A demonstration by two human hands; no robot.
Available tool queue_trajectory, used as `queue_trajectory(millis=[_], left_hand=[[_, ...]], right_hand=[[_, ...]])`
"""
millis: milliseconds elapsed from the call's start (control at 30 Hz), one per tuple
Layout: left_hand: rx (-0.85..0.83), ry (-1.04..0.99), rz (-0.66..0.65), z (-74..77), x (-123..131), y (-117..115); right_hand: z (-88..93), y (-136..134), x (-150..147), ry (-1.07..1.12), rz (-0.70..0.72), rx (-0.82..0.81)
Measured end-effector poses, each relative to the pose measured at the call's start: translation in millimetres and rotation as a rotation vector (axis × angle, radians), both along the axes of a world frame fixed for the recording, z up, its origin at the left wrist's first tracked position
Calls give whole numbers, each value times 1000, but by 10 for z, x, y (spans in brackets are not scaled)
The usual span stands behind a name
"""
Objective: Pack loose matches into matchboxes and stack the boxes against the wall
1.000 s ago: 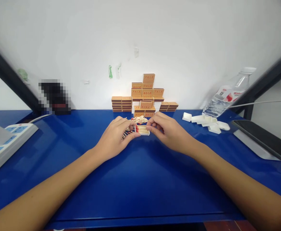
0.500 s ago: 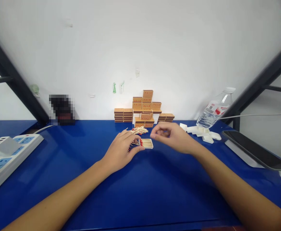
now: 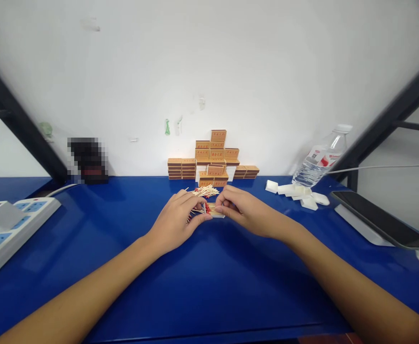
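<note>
My left hand [image 3: 175, 217] grips the left end of a small white matchbox tray [image 3: 219, 216] between thumb and fingers. Red-headed matches [image 3: 209, 209] lie inside the tray, their heads toward the left. Over the tray's right end, my right hand [image 3: 243, 210] has its thumb and index finger pinched together at the matches; what is between the fingertips is too small to make out. Just behind the tray lies a heap of loose matches [image 3: 206, 191], and more match heads show under my left hand.
Orange matchboxes [image 3: 216, 154] stand stacked against the wall. White empty trays [image 3: 295, 191] lie at the right, near a tilted water bottle [image 3: 316, 160] and a phone [image 3: 381, 220]. On the left are a power strip [image 3: 33, 210] and a blurred dark object [image 3: 89, 160].
My right hand has moved left and down onto the tray's right end, its fingers now pinched at the matches. My left hand keeps its grip on the tray. The view has shifted slightly.
</note>
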State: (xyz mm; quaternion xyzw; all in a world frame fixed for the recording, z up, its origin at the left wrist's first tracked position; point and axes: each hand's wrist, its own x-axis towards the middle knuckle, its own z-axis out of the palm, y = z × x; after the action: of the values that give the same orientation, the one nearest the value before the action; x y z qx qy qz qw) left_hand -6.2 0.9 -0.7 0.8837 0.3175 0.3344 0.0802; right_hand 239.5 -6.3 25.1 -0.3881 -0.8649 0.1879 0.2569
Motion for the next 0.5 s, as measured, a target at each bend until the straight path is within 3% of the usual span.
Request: queue_trajectory(millis=[233,367,433,500], left_hand=[[42,7,146,-13,-80,113],[78,-33,264,6,-143,184],[83,-49,276,11,-153,197],[75,-47,260,8,-148,192]], right_hand=[[-141,172,92,16,-206,129],[-290,338,103,-107,-208,196],[-239,422,202,-101,-203,278],[-94,508,413,-11,-331,402]])
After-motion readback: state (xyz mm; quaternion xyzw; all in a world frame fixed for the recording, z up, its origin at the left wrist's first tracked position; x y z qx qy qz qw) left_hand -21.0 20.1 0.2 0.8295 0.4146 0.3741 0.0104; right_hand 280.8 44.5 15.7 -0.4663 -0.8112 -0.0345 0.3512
